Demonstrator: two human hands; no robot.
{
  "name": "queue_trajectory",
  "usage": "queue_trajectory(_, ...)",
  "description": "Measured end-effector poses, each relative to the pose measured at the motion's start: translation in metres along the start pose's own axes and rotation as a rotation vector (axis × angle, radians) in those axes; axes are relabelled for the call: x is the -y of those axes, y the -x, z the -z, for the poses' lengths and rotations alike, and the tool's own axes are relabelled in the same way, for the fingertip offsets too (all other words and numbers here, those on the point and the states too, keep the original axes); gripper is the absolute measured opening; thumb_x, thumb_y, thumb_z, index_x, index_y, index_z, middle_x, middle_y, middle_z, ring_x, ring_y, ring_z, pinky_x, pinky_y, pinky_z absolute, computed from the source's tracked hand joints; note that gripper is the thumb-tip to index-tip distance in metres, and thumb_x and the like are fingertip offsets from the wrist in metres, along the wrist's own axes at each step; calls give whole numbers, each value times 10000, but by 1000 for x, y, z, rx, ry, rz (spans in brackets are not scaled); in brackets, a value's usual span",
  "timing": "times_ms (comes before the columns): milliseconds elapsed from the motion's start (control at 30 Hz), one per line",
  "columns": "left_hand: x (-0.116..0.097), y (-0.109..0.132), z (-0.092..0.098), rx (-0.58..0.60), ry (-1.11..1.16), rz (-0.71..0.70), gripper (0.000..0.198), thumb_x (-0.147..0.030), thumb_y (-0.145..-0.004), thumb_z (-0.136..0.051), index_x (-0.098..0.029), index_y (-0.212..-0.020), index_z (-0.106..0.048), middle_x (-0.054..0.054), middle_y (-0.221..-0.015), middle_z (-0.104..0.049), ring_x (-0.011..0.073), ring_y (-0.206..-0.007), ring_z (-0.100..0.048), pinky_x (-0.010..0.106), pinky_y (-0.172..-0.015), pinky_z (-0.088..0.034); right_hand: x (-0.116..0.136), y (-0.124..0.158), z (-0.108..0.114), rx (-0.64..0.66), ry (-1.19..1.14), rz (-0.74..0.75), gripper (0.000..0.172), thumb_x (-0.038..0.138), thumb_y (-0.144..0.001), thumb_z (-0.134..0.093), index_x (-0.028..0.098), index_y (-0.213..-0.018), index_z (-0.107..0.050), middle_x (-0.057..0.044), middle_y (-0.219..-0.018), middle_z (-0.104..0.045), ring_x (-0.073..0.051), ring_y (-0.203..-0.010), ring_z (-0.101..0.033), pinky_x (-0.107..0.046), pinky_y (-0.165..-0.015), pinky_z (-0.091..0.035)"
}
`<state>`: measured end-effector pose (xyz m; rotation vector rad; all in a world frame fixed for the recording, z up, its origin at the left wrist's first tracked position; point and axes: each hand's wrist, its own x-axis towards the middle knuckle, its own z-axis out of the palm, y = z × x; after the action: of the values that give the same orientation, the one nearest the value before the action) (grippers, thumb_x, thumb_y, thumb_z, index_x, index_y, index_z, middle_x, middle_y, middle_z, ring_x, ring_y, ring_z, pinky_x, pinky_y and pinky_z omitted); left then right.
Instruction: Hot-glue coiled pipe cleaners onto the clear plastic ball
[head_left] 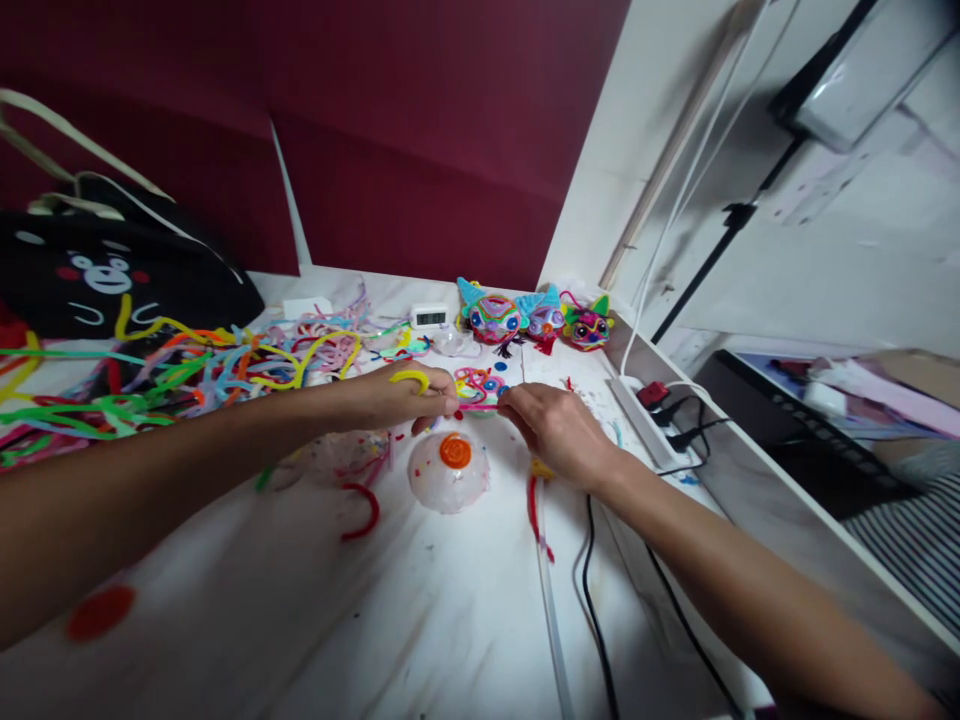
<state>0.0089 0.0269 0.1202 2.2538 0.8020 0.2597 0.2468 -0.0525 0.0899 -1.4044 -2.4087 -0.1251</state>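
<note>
While left hand (pixel 420 395) and right hand (pixel 561 425) clamp fingers on pink strand (pixel 477 406) beyond the dome (pixel 450 488), table (pixel 420 610) opens before it. Raised edging (pixel 787 530) stands right.

The single view looks from the wearer's head, above the near side of the tabletop (pixel 300 630), facing forward and down. It sits near enough that the left forearm (pixel 165 480) enters large from 8 o'clock and the right forearm (pixel 720 565) from 4 o'clock. Its wide sweep reaches a dark red panel (pixel 405 130) at 11 o'clock and a white wall (pixel 630 110) at 1 o'clock.
</note>
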Motion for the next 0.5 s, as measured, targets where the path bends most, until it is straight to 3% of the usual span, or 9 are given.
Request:
queue_trajectory(200, 8, 3, 5, 5, -77, -37, 355, -448, -908, -498, -186, -737, -667, 2, -711, -635, 148, -661, -553, 226, -596, -397, -4, 8, -1, -36, -40, -3, 180, 108, -1023, -501, 166, -1049, -669, -109, -934, -736, -216, -817, -678, -287, -720, -467)
queue_trajectory(500, 20, 9, 7, 64, -75, -66, 322, -445, -904, -494, -192, -719, -571, -21, -637, -569, 129, -569, -509, 224, -541, -373, -7, 18, -7, -65, -119, 15, 195, 85, -1001, -497, 177, -967, -666, -95, -893, -718, -212, -793, -683, -288, -713, -487)
